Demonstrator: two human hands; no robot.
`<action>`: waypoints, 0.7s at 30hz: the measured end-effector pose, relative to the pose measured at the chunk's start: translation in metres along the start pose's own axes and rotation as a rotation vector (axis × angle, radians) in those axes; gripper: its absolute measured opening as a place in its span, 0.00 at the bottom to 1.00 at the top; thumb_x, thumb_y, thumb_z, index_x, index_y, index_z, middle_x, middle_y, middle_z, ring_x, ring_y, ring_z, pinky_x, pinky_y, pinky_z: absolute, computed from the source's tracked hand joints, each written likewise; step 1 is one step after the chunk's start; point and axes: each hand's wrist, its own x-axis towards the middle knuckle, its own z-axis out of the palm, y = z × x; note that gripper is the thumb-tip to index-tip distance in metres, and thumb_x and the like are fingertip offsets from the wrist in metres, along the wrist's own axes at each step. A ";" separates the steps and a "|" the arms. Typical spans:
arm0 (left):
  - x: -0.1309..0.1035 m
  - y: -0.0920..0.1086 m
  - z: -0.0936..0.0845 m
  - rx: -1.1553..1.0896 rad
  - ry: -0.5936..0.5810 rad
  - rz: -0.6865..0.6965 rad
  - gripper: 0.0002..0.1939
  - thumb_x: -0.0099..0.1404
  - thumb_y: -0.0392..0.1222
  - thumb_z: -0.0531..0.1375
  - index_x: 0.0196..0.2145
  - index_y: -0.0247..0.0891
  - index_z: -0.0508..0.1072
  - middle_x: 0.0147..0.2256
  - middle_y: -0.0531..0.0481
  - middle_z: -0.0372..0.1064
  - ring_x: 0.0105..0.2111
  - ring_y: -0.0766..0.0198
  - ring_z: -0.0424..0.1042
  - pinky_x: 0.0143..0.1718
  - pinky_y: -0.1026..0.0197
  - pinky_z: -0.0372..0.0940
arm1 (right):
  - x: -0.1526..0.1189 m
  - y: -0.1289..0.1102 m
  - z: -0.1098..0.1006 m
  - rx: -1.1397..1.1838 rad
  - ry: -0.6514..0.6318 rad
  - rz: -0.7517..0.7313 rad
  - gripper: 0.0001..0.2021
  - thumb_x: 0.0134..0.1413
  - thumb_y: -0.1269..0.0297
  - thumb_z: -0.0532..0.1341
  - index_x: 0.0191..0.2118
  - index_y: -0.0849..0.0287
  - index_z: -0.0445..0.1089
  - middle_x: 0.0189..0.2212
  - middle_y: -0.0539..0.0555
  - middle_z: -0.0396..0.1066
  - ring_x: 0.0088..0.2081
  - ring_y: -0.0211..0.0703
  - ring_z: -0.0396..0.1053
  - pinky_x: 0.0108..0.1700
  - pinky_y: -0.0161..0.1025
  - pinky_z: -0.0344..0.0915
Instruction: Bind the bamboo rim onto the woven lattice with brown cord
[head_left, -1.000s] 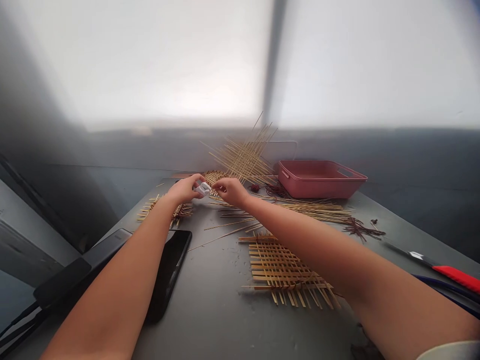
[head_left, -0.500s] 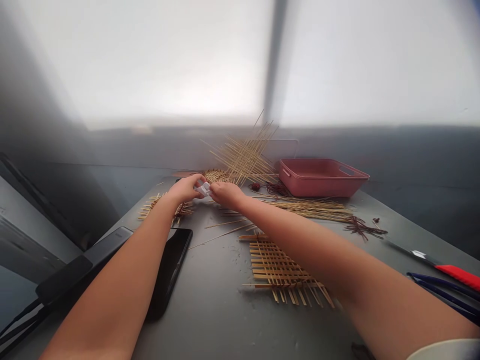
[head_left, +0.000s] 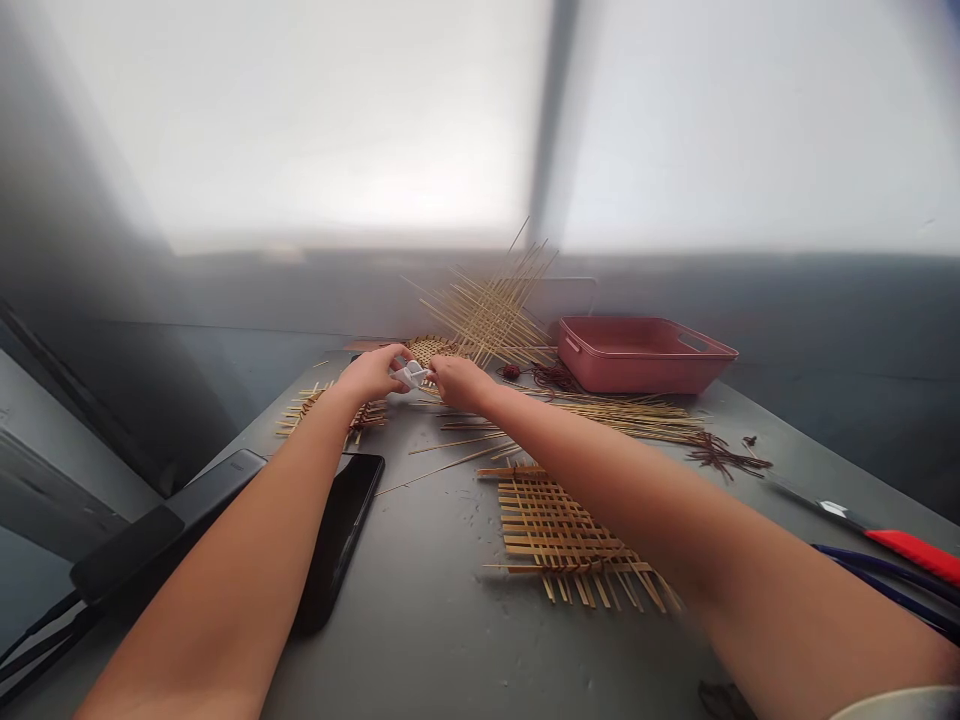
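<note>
Over the far middle of the table, my left hand (head_left: 373,373) grips a small white object (head_left: 407,376) that looks like plastic; its exact kind is too small to make out. My right hand (head_left: 459,382) pinches the right end of that object, fingers closed. Just behind the hands lies a round woven bamboo piece (head_left: 429,350). Beneath my left wrist is a woven bamboo piece (head_left: 366,420), partly hidden. A square woven bamboo mat (head_left: 559,530) with loose strip ends lies under my right forearm.
Crossed bamboo strips (head_left: 491,315) lean at the back wall. A pink bin (head_left: 645,370) stands right of them, loose strips (head_left: 637,415) and brown cord (head_left: 720,452) before it. A black phone (head_left: 345,540) lies left; a red-handled knife (head_left: 911,552) lies right.
My right hand has shifted slightly right, and more of the white object shows between the hands. My left hand has stayed nearly in place.
</note>
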 end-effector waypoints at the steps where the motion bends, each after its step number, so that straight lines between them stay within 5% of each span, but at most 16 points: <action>1: 0.000 0.000 0.000 0.001 -0.004 0.003 0.18 0.69 0.46 0.59 0.54 0.38 0.70 0.52 0.42 0.69 0.47 0.56 0.72 0.47 0.47 0.70 | 0.000 -0.002 -0.002 -0.003 -0.013 -0.002 0.17 0.65 0.59 0.61 0.55 0.60 0.68 0.52 0.58 0.70 0.48 0.48 0.72 0.49 0.50 0.72; 9: -0.002 0.005 0.000 0.014 -0.019 0.008 0.18 0.69 0.46 0.59 0.53 0.38 0.70 0.52 0.42 0.70 0.46 0.56 0.72 0.47 0.48 0.71 | 0.004 -0.012 -0.012 0.048 -0.114 -0.015 0.17 0.64 0.59 0.61 0.55 0.60 0.68 0.53 0.58 0.70 0.49 0.48 0.72 0.49 0.51 0.72; 21: -0.001 0.003 0.001 -0.010 -0.014 0.026 0.18 0.69 0.47 0.59 0.53 0.37 0.70 0.52 0.42 0.69 0.47 0.56 0.72 0.47 0.47 0.71 | 0.016 -0.028 -0.004 0.402 -0.203 0.217 0.16 0.65 0.59 0.61 0.54 0.61 0.68 0.51 0.58 0.70 0.47 0.47 0.72 0.47 0.49 0.72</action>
